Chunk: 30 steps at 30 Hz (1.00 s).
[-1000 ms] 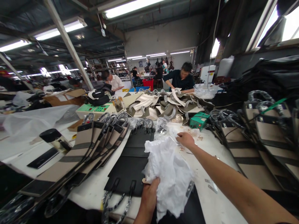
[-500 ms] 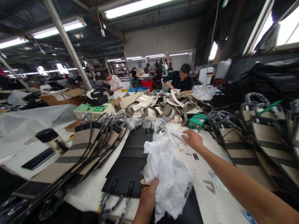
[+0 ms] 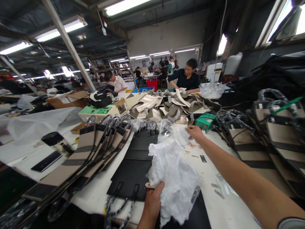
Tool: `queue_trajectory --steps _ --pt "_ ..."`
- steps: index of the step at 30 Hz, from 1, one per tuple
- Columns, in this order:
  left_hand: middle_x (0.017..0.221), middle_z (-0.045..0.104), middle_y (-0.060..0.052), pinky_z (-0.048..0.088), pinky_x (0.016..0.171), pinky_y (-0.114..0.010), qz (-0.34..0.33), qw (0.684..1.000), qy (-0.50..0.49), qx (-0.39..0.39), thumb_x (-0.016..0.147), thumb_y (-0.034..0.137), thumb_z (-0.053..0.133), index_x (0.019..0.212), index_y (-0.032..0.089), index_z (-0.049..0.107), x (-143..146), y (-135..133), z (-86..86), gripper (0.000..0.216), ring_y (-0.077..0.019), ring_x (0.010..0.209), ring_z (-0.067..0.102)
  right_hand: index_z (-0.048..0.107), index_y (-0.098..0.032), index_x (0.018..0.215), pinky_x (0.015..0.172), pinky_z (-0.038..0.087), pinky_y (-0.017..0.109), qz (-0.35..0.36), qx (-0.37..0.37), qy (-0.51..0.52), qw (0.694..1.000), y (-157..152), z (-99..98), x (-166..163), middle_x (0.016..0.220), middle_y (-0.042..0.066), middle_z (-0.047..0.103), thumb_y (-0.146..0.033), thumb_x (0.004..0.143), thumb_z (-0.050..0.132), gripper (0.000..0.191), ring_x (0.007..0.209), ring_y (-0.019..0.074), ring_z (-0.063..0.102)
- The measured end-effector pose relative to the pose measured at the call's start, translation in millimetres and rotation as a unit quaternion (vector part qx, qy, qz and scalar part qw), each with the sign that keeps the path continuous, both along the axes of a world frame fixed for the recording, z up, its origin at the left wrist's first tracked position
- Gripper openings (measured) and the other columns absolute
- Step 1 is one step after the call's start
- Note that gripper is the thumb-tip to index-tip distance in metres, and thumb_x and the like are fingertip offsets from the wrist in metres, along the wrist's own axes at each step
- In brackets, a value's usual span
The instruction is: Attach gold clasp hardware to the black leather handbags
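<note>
My left hand point(image 3: 152, 198) grips a crumpled wad of white tissue paper point(image 3: 175, 179) at the near edge of the white table point(image 3: 214, 203), over a flat black bag point(image 3: 134, 165) with wrapped handles. My right hand point(image 3: 195, 133) reaches far across the table, fingers curled on a bit of white paper and clear plastic point(image 3: 177, 133), beside small metal fittings point(image 3: 192, 147). What, if anything, the fingers hold is hidden.
Beige and black bags point(image 3: 95, 146) fan out on the left, more bags point(image 3: 269, 136) stack at the right. A green box point(image 3: 205, 121) stands behind my right hand. A black-capped bottle point(image 3: 56, 143) lies left. A person in a dark shirt point(image 3: 186, 79) works opposite among cut pieces point(image 3: 154, 106).
My right hand has moved farther away and to the right, from the metal fittings toward the paper near the green box. My left hand keeps its grip on the tissue.
</note>
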<state>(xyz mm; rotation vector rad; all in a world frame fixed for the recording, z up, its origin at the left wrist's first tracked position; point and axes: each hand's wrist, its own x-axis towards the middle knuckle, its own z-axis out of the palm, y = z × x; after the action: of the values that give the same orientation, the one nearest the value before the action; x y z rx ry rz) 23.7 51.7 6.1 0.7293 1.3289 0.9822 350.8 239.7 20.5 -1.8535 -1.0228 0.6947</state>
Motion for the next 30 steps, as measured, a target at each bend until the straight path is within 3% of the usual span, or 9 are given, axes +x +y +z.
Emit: queue_trajectory --steps 5,9,15,19,21,25,30 --pt "0.099 0.076 -0.016 0.047 0.105 -0.044 -0.009 1.0 0.009 -0.004 0.072 0.03 0.075 0.092 0.009 0.075 -1 0 0.4 0.028 -0.0347 0.113 0.065 0.062 -0.017 0.115 0.075 0.057 0.035 0.028 0.011 0.08 0.996 10 6.2 -7 0.107 0.007 0.067 -0.041 0.093 0.059 0.032 0.086 0.018 0.066" --pt "0.101 0.076 -0.016 0.045 0.106 -0.044 -0.016 1.0 0.008 -0.004 0.073 0.032 0.075 0.092 0.009 0.075 -2 -2 2.6 0.03 -0.0349 0.115 0.064 0.058 -0.017 0.124 0.085 0.055 0.042 0.043 -0.064 0.066 0.995 -1 -9.7 -22 0.122 0.009 0.061 -0.037 0.095 0.059 0.036 0.102 0.0213 0.063" --pt "0.096 0.076 -0.017 0.043 0.108 -0.044 -0.01 1.0 0.016 -0.007 0.074 0.03 0.075 0.094 0.007 0.075 -2 -2 3.6 0.03 -0.0349 0.118 0.062 0.06 -0.018 0.121 0.088 0.054 0.043 0.051 -0.161 -0.089 0.982 -11 -25.2 -31 0.123 0.008 0.061 -0.037 0.094 0.059 0.032 0.104 0.0214 0.062" --pt "0.098 0.077 -0.016 0.044 0.108 -0.043 -0.014 1.0 0.022 0.002 0.075 0.028 0.073 0.093 0.008 0.075 -2 -1 2.4 0.027 -0.0341 0.117 0.063 0.07 -0.02 0.097 0.089 0.048 0.038 0.041 -0.169 -0.205 0.963 -13 -22.9 -35 0.111 0.009 0.068 -0.025 0.088 0.063 0.013 0.108 0.0255 0.063" --pt "0.098 0.077 -0.016 0.044 0.108 -0.043 -0.013 1.0 0.018 0.008 0.074 0.028 0.074 0.094 0.009 0.075 -2 -1 1.2 0.028 -0.0341 0.116 0.063 0.073 -0.022 0.09 0.086 0.046 0.034 0.039 -0.161 -0.244 0.956 -16 -23.1 -37 0.109 0.01 0.07 -0.02 0.083 0.06 0.014 0.108 0.027 0.064" --pt "0.097 0.077 -0.016 0.045 0.107 -0.043 -0.015 1.0 -0.001 0.02 0.075 0.028 0.073 0.094 0.009 0.075 -2 -1 1.8 0.027 -0.0335 0.118 0.062 0.074 -0.024 0.09 0.079 0.045 0.03 0.037 -0.136 -0.271 0.952 -23 -26.3 -40 0.105 0.009 0.072 -0.019 0.082 0.054 0.022 0.104 0.0257 0.065" --pt "0.098 0.077 -0.016 0.047 0.104 -0.043 -0.03 0.999 -0.022 0.008 0.074 0.027 0.074 0.098 0.008 0.075 -2 -2 7.0 0.03 -0.0342 0.121 0.06 0.074 -0.023 0.094 0.071 0.045 0.028 0.013 -0.102 -0.232 0.967 -19 -26.0 -35 0.097 0.008 0.074 -0.018 0.075 0.059 0.025 0.093 0.0239 0.067"
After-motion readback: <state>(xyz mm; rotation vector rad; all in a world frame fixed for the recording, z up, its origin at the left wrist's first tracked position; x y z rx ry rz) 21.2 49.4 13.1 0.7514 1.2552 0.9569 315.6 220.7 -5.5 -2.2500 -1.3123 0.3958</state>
